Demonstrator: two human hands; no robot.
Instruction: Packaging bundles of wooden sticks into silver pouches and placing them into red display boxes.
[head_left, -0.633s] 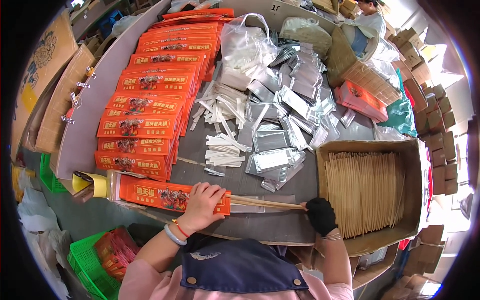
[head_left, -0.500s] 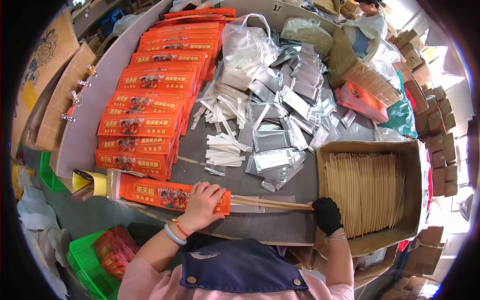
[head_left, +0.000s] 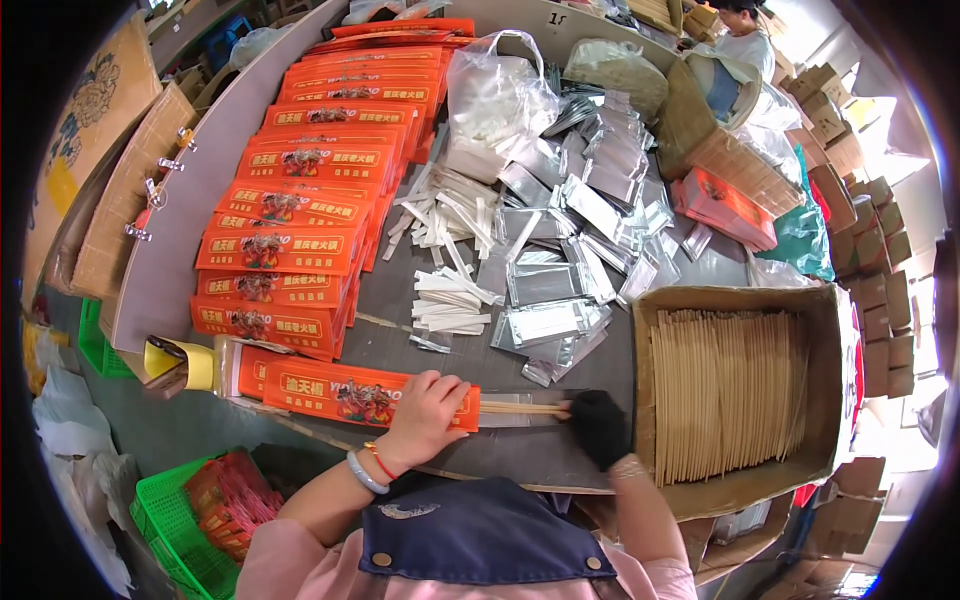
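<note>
Near the table's front edge, my left hand grips the right end of an orange-red chopstick sleeve, fingers over its top and thumb at its near edge. More sleeves lie beneath it in a holder with a yellow part at its left end. A pair of wooden chopsticks runs into the sleeve's right end, beside a clear plastic strip. My right hand, in a black glove, is closed on the chopsticks' other end, slightly blurred; its fingertips are partly hidden.
Overlapping stacks of red sleeves fill the left back. Silvery flat packets and white paper-wrapped sticks lie mid-table. At right stands a cardboard box of chopsticks. A green basket sits below left. Another person is far off.
My right hand has moved left with the chopsticks, and less of them shows outside the sleeve. My left hand and the top sleeve have shifted right, uncovering another sleeve at the left end.
</note>
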